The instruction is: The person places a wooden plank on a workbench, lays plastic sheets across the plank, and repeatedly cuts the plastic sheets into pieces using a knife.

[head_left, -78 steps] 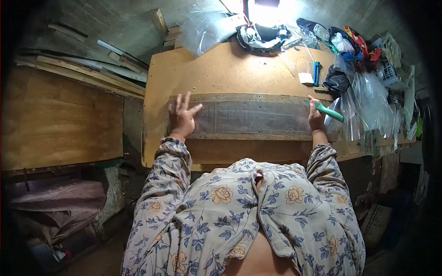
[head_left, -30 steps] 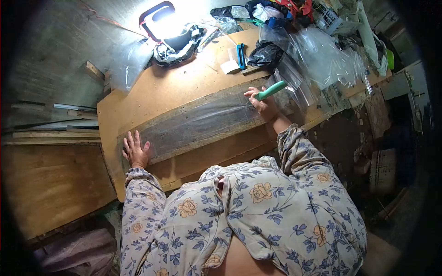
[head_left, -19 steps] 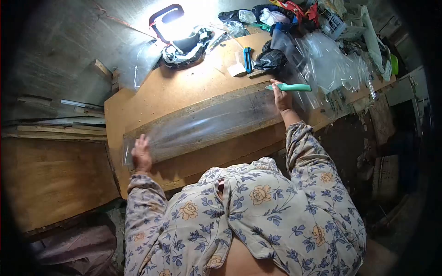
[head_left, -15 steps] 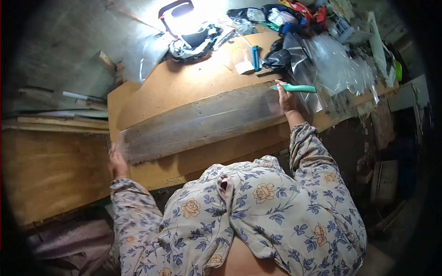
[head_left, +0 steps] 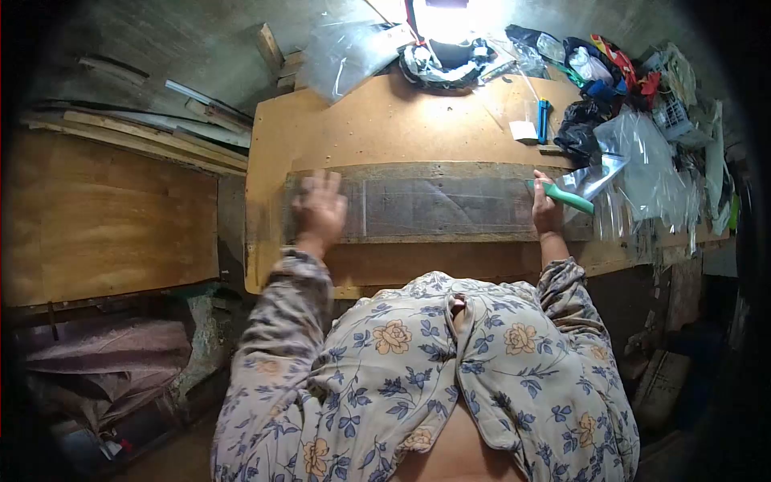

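Note:
A long strip of clear plastic film (head_left: 450, 210) lies along a worn, dark board (head_left: 450, 169) on the wooden table. Over the left part of this strip is my left hand (head_left: 321, 210), its fingers spread and slightly blurred. Whether the palm presses on the film or hovers just above it, I cannot tell. At the strip's right part, my right hand (head_left: 548, 212) is closed around a knife (head_left: 572, 199) with a mint-green handle. The knife's handle points right and down, and its tip lies to the left by my fingers.
A bright lamp (head_left: 446, 6) shines at the back, by a bowl wrapped in black plastic (head_left: 446, 76). A blue cutter (head_left: 543, 120) lies near a white card (head_left: 524, 131). Clear plastic bags (head_left: 642, 161) pile up on the right. Wooden slats (head_left: 152, 143) rest at the left.
My left hand has moved from the strip's left end inward onto the film, fingers spreading. The right hand still holds the knife. The whole view has turned and shifted.

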### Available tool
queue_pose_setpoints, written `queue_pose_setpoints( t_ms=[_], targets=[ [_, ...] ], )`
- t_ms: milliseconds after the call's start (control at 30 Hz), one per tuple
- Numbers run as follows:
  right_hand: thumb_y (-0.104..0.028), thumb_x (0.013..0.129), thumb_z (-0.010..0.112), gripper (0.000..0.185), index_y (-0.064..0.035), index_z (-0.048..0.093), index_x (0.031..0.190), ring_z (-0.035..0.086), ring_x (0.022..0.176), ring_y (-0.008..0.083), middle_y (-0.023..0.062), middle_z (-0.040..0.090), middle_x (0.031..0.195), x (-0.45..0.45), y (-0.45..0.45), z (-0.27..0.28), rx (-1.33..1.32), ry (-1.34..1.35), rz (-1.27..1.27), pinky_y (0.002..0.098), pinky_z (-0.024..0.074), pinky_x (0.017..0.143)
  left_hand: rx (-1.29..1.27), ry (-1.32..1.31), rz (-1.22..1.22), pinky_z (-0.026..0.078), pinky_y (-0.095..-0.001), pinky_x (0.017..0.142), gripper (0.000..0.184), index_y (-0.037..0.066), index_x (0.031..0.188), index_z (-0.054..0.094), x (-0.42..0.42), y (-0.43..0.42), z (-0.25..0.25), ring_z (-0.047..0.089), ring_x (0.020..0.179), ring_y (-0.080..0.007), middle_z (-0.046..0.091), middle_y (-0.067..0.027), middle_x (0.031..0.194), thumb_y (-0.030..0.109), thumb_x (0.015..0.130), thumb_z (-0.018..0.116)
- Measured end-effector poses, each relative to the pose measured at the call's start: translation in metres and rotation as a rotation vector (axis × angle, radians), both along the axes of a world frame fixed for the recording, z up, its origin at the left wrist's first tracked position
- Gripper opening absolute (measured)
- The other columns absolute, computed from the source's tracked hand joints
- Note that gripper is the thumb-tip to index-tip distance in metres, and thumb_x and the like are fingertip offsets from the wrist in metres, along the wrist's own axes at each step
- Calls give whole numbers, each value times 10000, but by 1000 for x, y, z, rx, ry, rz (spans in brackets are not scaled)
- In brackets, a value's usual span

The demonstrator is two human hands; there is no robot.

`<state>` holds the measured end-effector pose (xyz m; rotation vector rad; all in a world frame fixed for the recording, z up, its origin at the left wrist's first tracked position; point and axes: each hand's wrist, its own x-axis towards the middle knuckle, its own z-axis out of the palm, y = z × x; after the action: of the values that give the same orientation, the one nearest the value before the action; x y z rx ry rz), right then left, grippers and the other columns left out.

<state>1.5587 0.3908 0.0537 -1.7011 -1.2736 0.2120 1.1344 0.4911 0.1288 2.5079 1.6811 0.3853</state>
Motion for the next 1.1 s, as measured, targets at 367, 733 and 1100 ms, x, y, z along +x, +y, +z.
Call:
queue_pose_setpoints(
  t_ms=[367,733,1100],
  targets=[
    [-125,859,452,156,0,535,898,535,953,275,141,580,1004,-23,7,6,56,67,22,338,398,848,-114,217,144,126,-592,956,484,294,1290,318,-4,-1,-30,154,1275,-294,178,-38,1395,405,832,427],
    [-111,860,443,145,-1,525,906,529,965,280,144,575,1004,-23,11,-5,72,66,36,350,395,854,-139,227,150,107,-591,962,497,303,1298,300,-14,6,-28,132,1282,-295,163,-33,1400,438,834,416],
    [-126,864,432,149,-19,530,896,536,963,277,131,578,1001,-24,11,-2,31,0,18,342,399,849,-161,237,151,102,-582,967,496,308,1300,296,-15,12,-26,132,1282,-289,161,-25,1402,456,838,399]
  ],
)
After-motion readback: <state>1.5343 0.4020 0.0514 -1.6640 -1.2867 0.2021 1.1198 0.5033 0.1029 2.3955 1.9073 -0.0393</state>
